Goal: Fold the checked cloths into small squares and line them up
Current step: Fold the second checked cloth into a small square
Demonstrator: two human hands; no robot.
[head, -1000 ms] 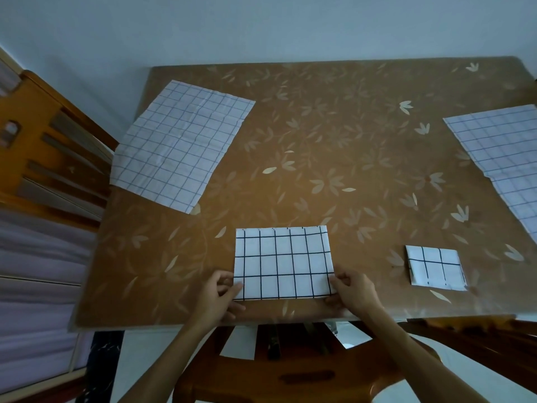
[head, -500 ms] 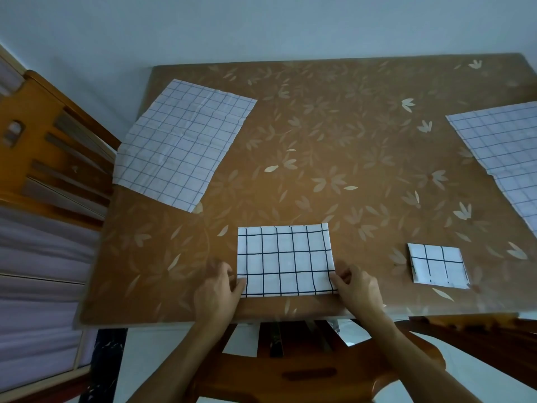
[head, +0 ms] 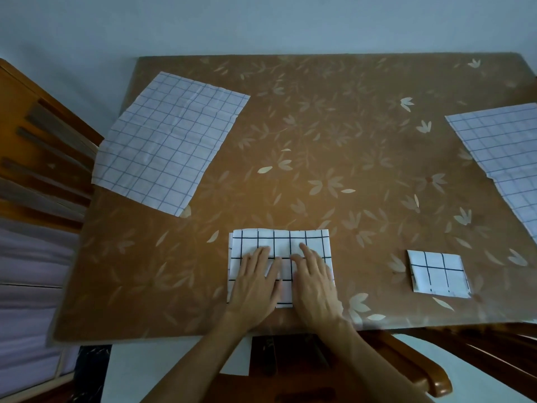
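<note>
Brown leaf-patterned covering spreads across your counter (head: 319, 135), and its near edge sits just above a wooden chair (head: 412, 370) tucked under it in front of you.

Closest to you, both of your hands lie flat on the half-folded cloth (head: 280, 239). Your left hand (head: 255, 282) and your right hand (head: 315, 282) are side by side with the thumbs almost meeting. The fingers are straight and spread, pressing down and gripping nothing. That cloth is a white rectangle with a bold black grid, lying at the middle of the counter's near edge. Its far strip shows beyond your fingertips, and at its left side a lower layer peeks out a little past the top one.

To your right, well apart from it and about as close to the near edge, lies a small folded square (head: 437, 274) of the same black-checked fabric, slightly skewed.

Farther off, an unfolded cloth (head: 171, 138) with a fainter grid lies flat and angled at the far left, reaching the counter's left edge. Another open cloth (head: 505, 152) lies at the far right and runs out of view.

A second wooden chair (head: 37, 146) stands against the left side, and a pale wall (head: 261, 21) rises behind the counter.
</note>
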